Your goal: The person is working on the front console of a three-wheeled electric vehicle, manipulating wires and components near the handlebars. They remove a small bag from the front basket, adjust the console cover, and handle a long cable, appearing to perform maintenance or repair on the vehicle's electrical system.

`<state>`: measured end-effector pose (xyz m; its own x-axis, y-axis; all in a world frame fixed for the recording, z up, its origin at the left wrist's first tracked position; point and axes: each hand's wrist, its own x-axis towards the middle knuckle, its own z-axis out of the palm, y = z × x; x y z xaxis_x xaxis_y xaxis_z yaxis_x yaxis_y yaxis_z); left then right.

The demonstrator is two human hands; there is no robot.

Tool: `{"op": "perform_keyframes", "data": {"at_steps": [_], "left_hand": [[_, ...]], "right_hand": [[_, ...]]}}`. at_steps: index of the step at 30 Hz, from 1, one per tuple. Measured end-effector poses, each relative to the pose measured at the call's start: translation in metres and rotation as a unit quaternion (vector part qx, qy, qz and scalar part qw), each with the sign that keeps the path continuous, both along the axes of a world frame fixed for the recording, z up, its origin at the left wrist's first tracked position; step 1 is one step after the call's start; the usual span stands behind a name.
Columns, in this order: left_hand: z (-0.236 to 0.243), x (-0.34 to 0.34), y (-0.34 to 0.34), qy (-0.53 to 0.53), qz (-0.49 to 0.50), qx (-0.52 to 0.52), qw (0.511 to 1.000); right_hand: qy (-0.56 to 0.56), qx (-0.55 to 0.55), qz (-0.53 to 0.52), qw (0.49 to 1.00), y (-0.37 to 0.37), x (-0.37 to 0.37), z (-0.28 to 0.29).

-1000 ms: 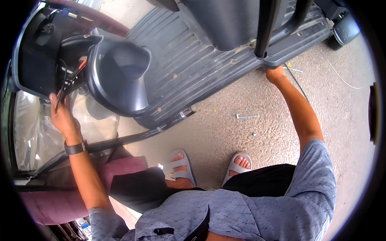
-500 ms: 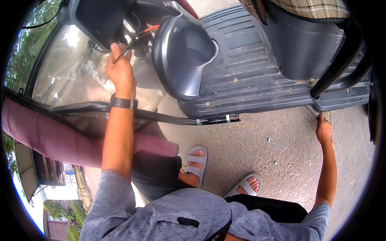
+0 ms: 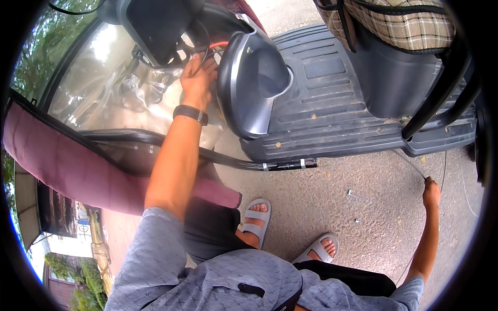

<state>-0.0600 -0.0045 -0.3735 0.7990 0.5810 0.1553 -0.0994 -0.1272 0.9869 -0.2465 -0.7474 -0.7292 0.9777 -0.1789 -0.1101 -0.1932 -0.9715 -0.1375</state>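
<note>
My left hand, wearing a dark wristwatch, is raised to the front of a three-wheeled or scooter-like vehicle. Its fingers close round a thin black cable beside the grey-black front cover. An orange-red cable shows just right of the fingers. Low at the far right, my right hand is closed on a thin grey cable. That cable slants up to the underside of the ribbed footboard. Another thin stretch of it rises beside the fist. Both cables' far ends are hidden.
A clear plastic sheet and maroon padding lie at left, with a black tube running toward the footboard. A bolt and a small nut-like piece lie on the concrete. Black bars stand by the plaid seat.
My right hand has moved down, away from the footboard, and a longer stretch of grey cable shows. The left hand has shifted right, closer to the front cover, still on the black cable.
</note>
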Motion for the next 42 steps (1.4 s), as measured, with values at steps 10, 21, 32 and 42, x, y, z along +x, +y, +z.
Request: {"op": "perform_keyframes", "data": {"at_steps": [10,21,32,42], "left_hand": [[-0.010,-0.035,-0.016,-0.021,0.089,0.343,0.935],[-0.008,-0.004,-0.009,-0.052,0.100,0.272,0.956],[0.012,0.040,-0.002,0.131,-0.049,-0.013,0.990],[0.001,0.004,0.002,-0.057,-0.020,0.151,0.987]], "right_hand": [[0.010,0.016,-0.029,0.999,-0.003,-0.008,-0.001],[0.016,-0.037,-0.045,0.998,-0.012,-0.002,-0.010],[0.022,-0.054,-0.128,0.990,-0.121,-0.095,-0.021],[0.048,-0.025,-0.188,0.981,-0.114,-0.098,-0.028]]}}
